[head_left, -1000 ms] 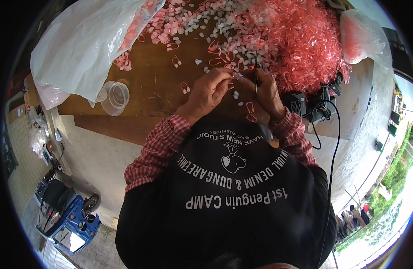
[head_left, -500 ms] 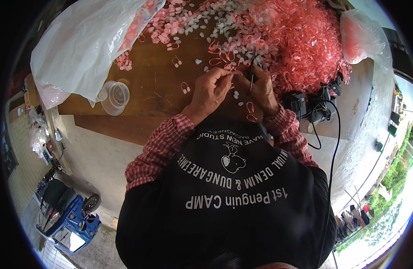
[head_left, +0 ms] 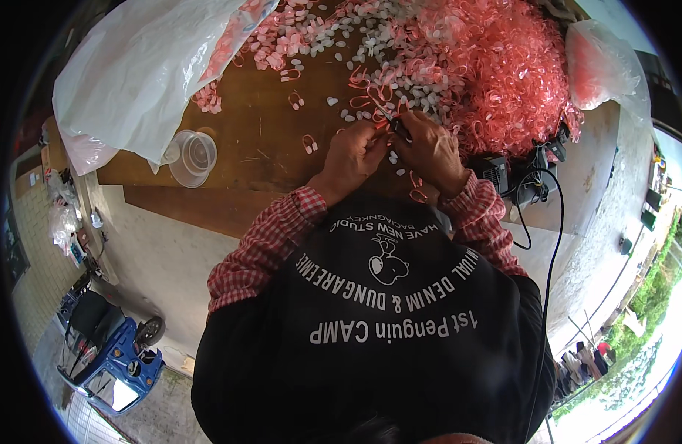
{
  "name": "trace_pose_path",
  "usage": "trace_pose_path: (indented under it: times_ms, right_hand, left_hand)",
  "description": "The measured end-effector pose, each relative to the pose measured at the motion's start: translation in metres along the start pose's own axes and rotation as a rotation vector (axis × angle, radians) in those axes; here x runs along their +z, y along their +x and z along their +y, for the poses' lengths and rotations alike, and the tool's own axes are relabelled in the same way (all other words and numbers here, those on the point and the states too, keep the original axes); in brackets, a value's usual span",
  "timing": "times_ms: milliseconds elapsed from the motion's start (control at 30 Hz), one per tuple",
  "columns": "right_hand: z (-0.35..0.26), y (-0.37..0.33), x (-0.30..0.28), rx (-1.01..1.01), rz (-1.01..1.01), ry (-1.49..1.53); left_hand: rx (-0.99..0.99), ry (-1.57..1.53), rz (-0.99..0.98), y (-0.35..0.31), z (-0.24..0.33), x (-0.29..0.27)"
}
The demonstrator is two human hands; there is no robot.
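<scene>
My left hand (head_left: 350, 161) is closed in a pinch, its fingertips at a small pink plastic loop (head_left: 382, 126) that shows only in part. Close beside it, my right hand (head_left: 433, 154) grips what look like small scissors (head_left: 400, 130), with a dark handle and thin metal blades pointing up and left. Both hands are near the table's close edge. Just beyond the fingertips lie more pink loops (head_left: 361, 101) and small white oval pieces (head_left: 346, 115). Another pink loop (head_left: 418, 194) lies below my right hand.
A tall heap of pink loops (head_left: 496, 74) covers the far right of the brown table (head_left: 260, 140). At left are a white plastic bag (head_left: 141, 74) and a clear round tub (head_left: 193, 166). Black power adapters (head_left: 529, 177) with a cable sit at right, below a filled clear bag (head_left: 603, 66).
The scissors have turned from nearly upright to slanting up and left. My right hand has moved slightly left and closed in toward my left hand, which has rolled a little and stays pinched.
</scene>
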State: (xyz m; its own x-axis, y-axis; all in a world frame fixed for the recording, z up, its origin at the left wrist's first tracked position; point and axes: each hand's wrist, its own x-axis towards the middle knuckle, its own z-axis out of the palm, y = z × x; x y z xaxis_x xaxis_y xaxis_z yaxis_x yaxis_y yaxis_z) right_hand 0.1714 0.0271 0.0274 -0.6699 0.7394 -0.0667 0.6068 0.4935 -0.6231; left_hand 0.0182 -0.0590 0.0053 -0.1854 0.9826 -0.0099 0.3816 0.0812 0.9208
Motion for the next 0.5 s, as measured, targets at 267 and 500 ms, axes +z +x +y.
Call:
trace_pose_path:
  times_ms: [267,500]
  right_hand:
    - [0.002,-0.001,-0.008,0.238,0.028,0.593]
    - [0.006,0.000,-0.009,0.025,0.195,0.340]
  left_hand:
    - [-0.149,-0.248,-0.110,0.014,0.005,-0.011]
    - [-0.352,-0.552,-0.327,0.022,0.004,-0.009]
